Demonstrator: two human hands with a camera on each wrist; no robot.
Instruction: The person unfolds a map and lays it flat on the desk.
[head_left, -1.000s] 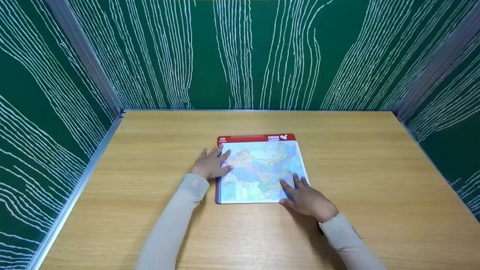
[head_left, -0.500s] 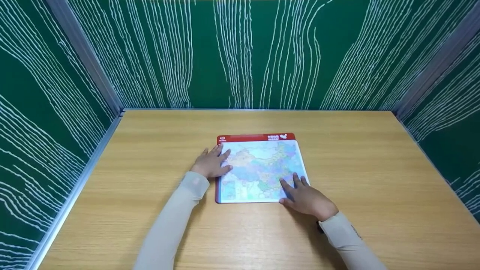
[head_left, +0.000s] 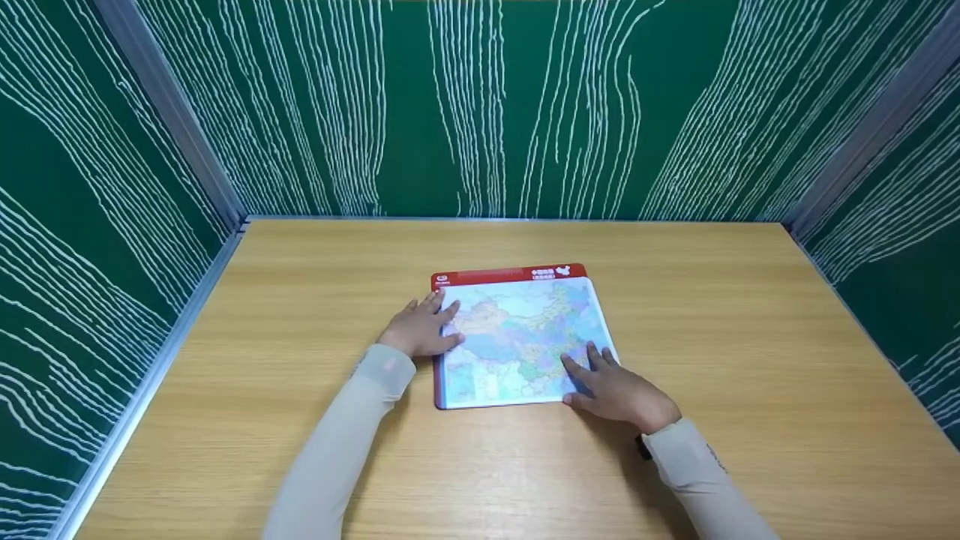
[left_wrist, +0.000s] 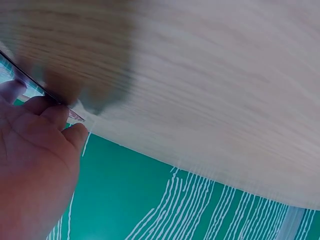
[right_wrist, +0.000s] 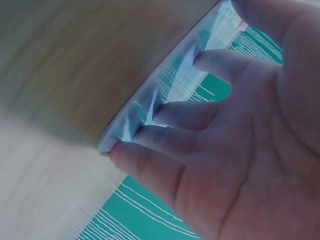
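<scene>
A flat, nearly square map board (head_left: 502, 345) with a red strip along its top lies on the wooden table in the head view. It bears a pastel-coloured map with a white outline shape in the strip. My left hand (head_left: 420, 328) rests at the board's left edge, fingers spread and fingertips on its surface. At the lower right corner, my right hand (head_left: 626, 394) touches the board with fingers extended, thumb near the bottom edge. In the right wrist view, the fingertips (right_wrist: 162, 115) meet the board's glossy, reflecting face (right_wrist: 172, 82). The left wrist view shows only a sliver of the board.
The light wooden table (head_left: 712, 315) spreads out around the board. Green panels (head_left: 517, 112) with white wavy lines rise behind it and on both sides, joined by grey metal posts (head_left: 169, 105) at the corners.
The map board has turned slightly counterclockwise, its top edge shifting left. My right hand has moved a little right and away from me; the left hand has barely moved.
</scene>
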